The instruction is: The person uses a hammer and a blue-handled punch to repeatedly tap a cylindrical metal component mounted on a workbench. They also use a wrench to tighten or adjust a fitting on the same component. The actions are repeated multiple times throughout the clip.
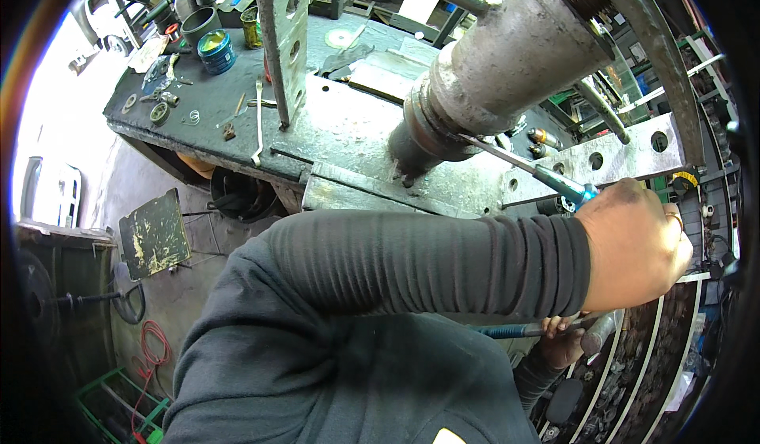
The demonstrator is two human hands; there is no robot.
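Observation:
My left arm reaches across to the right. At its end my left hand [637,242] is closed round the blue handle of a screwdriver [546,176]. The blade's tip meets the collar near the lower end of a large, worn metal cylinder [514,56], which leans in a steel frame. Below that arm, my right hand [562,347] grips a hammer [603,331] close to its metal head. The hammer's blue shaft points left, partly hidden by my sleeve and body.
A perforated steel upright [285,40] and a perforated bar [598,159] flank the cylinder. On the dark workbench [214,95] lie a wrench [259,123], a blue tin [216,52] and small rings. Racks of metal parts [625,365] stand at right, and a red hose [154,349] lies at lower left.

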